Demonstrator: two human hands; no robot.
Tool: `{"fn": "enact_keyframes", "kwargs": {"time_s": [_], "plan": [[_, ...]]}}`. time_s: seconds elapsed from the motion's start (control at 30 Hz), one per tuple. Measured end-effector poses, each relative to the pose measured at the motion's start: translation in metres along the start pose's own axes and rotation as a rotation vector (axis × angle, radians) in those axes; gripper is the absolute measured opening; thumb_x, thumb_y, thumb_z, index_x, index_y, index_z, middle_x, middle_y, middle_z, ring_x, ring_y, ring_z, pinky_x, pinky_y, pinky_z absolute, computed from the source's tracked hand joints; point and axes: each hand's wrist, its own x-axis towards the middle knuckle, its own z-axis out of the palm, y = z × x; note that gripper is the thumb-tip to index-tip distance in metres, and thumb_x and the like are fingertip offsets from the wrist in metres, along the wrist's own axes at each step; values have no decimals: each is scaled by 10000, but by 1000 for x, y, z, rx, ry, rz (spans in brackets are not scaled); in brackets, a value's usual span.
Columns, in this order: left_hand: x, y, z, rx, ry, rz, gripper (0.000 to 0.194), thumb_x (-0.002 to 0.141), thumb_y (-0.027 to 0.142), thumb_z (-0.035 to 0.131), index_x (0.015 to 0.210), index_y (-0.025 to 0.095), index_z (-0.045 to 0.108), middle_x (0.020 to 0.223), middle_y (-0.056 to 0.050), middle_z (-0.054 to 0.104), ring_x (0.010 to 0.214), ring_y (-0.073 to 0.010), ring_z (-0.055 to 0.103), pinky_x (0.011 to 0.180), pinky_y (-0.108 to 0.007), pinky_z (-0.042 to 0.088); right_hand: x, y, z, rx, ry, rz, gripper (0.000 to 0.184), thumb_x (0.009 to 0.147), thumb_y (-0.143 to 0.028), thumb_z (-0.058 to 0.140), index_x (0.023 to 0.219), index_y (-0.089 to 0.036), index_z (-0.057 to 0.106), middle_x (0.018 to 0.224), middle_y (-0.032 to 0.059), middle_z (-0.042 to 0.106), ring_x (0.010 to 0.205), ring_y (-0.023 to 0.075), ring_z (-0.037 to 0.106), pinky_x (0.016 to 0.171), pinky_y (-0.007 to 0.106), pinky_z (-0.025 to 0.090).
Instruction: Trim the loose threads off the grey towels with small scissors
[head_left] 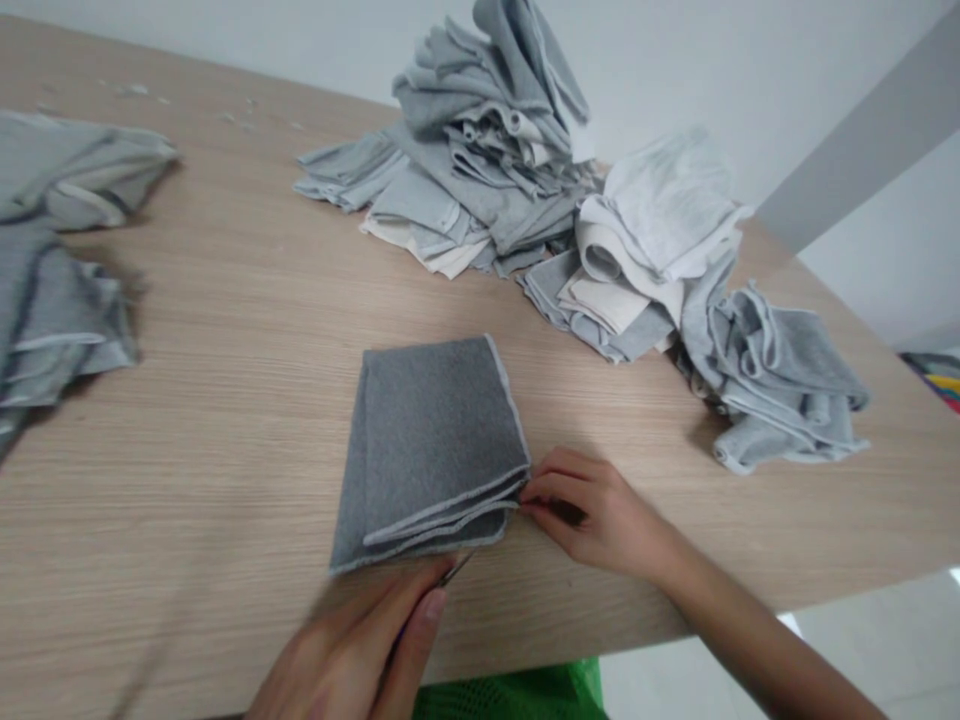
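A folded grey cloth with pale stitched edges lies on the wooden table in front of me. My right hand pinches its near right corner between thumb and fingers, where several edge layers are slightly apart. Just below the cloth's near edge, my left hand is closed around a small pointed metal tool. Its thin tip points up and right, close to the cloth's edge. My fingers cover most of the tool, so its exact kind is hidden.
A tall heap of grey cloths stands at the back. White and grey cloths and a crumpled bundle lie right. More cloths are at the left. Lint scraps dot the table. Green material shows below the front edge.
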Motion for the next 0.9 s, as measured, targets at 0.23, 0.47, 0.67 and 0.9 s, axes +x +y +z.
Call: {"fn": "enact_keyframes", "kwargs": {"time_s": [0.23,0.47,0.67,0.9], "plan": [[7,4,0,41,-15,1,304,999,399,453,1239,299,610,1180,41,759,1035,-139,738,882,-190,583,-1,1,2,-20,-12,17,121,930,-156,613,1010,-204,691,979,65,713,909,187,658,781,298,534],[8,5,-1,100,46,0,309,993,452,455,1242,320,580,1116,52,774,944,-162,764,771,-244,633,-1,2,3,-9,-1,30,130,914,-132,611,993,-206,682,966,60,703,893,183,652,768,287,528],[7,7,-1,94,59,15,318,985,445,483,1263,317,567,1134,37,769,943,-169,764,786,-255,634,-1,0,1,-7,-35,8,173,863,-60,585,932,-198,665,875,43,665,815,169,619,698,267,488],[11,6,4,278,31,104,399,983,441,472,1336,283,570,1000,-16,790,723,-192,772,483,-246,585,-2,-2,-1,19,-92,-66,235,831,-50,587,987,-192,691,933,58,689,877,189,632,751,292,505]]}}
